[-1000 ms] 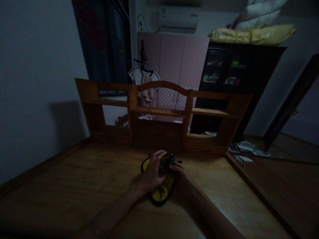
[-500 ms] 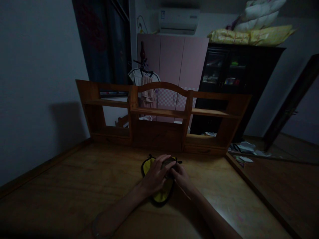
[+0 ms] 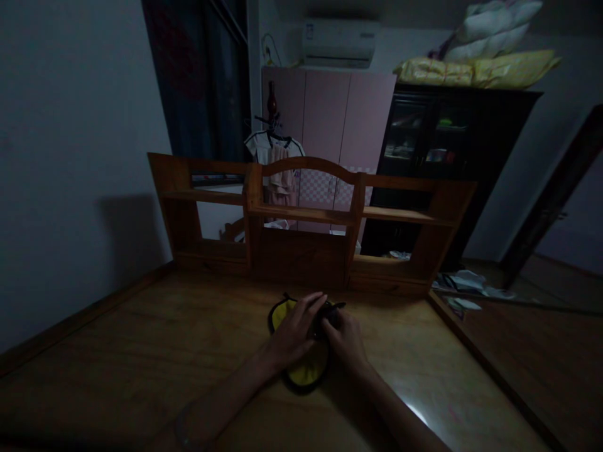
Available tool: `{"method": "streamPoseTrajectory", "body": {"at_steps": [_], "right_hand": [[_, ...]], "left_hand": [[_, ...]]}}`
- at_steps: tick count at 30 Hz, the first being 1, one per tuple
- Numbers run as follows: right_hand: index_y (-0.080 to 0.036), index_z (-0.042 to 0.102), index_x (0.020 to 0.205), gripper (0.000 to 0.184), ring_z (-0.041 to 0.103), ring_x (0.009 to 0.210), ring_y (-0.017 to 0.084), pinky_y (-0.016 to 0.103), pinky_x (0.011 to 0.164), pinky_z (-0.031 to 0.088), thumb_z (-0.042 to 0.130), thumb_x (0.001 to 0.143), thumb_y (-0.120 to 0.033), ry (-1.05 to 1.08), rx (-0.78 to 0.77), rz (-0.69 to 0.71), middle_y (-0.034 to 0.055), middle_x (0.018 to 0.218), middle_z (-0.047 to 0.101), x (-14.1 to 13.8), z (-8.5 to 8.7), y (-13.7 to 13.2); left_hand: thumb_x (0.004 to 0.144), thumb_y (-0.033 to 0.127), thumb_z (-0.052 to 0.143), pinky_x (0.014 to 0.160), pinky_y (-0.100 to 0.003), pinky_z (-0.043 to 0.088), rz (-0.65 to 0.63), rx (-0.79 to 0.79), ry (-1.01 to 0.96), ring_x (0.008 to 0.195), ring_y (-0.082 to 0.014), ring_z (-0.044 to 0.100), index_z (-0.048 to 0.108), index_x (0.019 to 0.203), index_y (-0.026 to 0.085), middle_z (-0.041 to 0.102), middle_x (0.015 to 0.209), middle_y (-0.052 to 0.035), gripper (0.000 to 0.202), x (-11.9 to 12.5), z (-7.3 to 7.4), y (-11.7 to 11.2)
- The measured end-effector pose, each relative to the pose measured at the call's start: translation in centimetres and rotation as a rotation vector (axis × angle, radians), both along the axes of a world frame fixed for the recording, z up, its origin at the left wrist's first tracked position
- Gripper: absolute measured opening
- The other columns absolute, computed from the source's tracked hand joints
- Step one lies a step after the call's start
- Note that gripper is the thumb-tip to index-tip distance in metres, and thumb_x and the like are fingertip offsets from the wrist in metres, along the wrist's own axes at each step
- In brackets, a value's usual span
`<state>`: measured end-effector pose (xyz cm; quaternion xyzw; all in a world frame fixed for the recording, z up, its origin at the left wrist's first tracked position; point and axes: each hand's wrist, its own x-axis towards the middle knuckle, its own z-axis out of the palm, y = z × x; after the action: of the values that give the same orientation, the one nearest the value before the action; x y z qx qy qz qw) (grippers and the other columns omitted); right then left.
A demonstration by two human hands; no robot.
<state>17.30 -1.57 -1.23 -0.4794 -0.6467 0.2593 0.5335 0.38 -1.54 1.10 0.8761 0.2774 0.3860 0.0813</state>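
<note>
A yellow cloth piece with black edging [image 3: 305, 375] lies on the wooden tabletop, partly covered by both hands. A small dark part [image 3: 318, 323] sits at its upper right, between the hands; its kind is too dim to make out. My left hand [image 3: 296, 329] rests over the cloth, its fingers extended along the dark part's far side and its thumb on the near side, holding it. At the right edge, my right hand [image 3: 345, 336] has its thumb and curled fingers closed on the dark part. A black tie end [image 3: 339, 306] sticks out above it.
A wooden shelf unit [image 3: 301, 215] stands along the table's far edge. To the left a white wall [image 3: 85, 157] borders the tabletop [image 3: 141, 339]. Behind are a pink wardrobe [image 3: 325, 119], hanging clothes [image 3: 280, 166] and a dark cabinet [image 3: 490, 138]. The room is dim.
My left fingers have straightened and drawn back from the right hand, exposing more of the dark part. My right hand has turned slightly, its fingers curling more. The cloth has barely moved.
</note>
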Motion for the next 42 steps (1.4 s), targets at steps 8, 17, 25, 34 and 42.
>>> {"method": "streamPoseTrajectory", "body": {"at_steps": [8, 17, 25, 34, 42], "right_hand": [[-0.016, 0.063, 0.099, 0.022, 0.064, 0.075, 0.023, 0.028, 0.065, 0.045, 0.052, 0.084, -0.026, -0.247, 0.055, -0.157, 0.0086, 0.088, 0.069, 0.6, -0.5, 0.1], [-0.018, 0.064, 0.091, 0.015, 0.063, 0.066, 0.021, 0.025, 0.056, 0.040, 0.055, 0.084, -0.027, -0.177, 0.089, -0.134, 0.0044, 0.077, 0.068, 0.6, 0.9, -0.5], [-0.017, 0.066, 0.082, 0.035, 0.055, 0.061, 0.017, 0.024, 0.055, 0.036, 0.047, 0.092, -0.043, -0.043, 0.087, -0.080, 0.0024, 0.070, 0.063, 0.9, 1.6, -0.6], [-0.016, 0.066, 0.090, 0.032, 0.060, 0.079, 0.021, 0.026, 0.068, 0.046, 0.054, 0.089, -0.045, 0.126, 0.032, 0.072, 0.0036, 0.084, 0.067, 0.7, 2.1, -0.6], [-0.019, 0.065, 0.108, 0.033, 0.063, 0.098, 0.027, 0.035, 0.082, 0.050, 0.057, 0.087, -0.044, 0.180, -0.011, 0.141, 0.0071, 0.099, 0.070, 0.4, 2.6, -1.0]], "left_hand": [[0.069, 0.007, 0.059, 0.113, -0.046, 0.028, -0.004, -0.039, 0.045, 0.135, -0.0246, 0.027, 0.017, 0.145, 0.025, 0.032, 0.144, -0.0083, 0.089, 0.3, 0.1, 0.5], [0.072, 0.013, 0.060, 0.109, -0.051, 0.031, 0.024, 0.023, 0.013, 0.131, -0.0268, 0.033, 0.026, 0.141, 0.024, 0.041, 0.138, -0.0098, 0.078, 0.4, -0.5, 0.7], [0.068, 0.026, 0.075, 0.108, -0.049, 0.032, 0.162, 0.069, -0.077, 0.127, -0.0285, 0.040, 0.027, 0.141, 0.022, 0.045, 0.135, -0.0115, 0.088, 0.0, -0.5, 0.9], [0.063, 0.039, 0.079, 0.105, -0.047, 0.038, 0.224, -0.008, -0.175, 0.123, -0.0283, 0.044, 0.031, 0.137, 0.020, 0.046, 0.132, -0.0127, 0.090, -0.3, -0.3, 0.7], [0.066, 0.036, 0.077, 0.103, -0.047, 0.040, 0.234, -0.027, -0.219, 0.121, -0.0285, 0.046, 0.034, 0.136, 0.022, 0.047, 0.129, -0.0119, 0.084, -0.2, -0.4, 0.6]]}}
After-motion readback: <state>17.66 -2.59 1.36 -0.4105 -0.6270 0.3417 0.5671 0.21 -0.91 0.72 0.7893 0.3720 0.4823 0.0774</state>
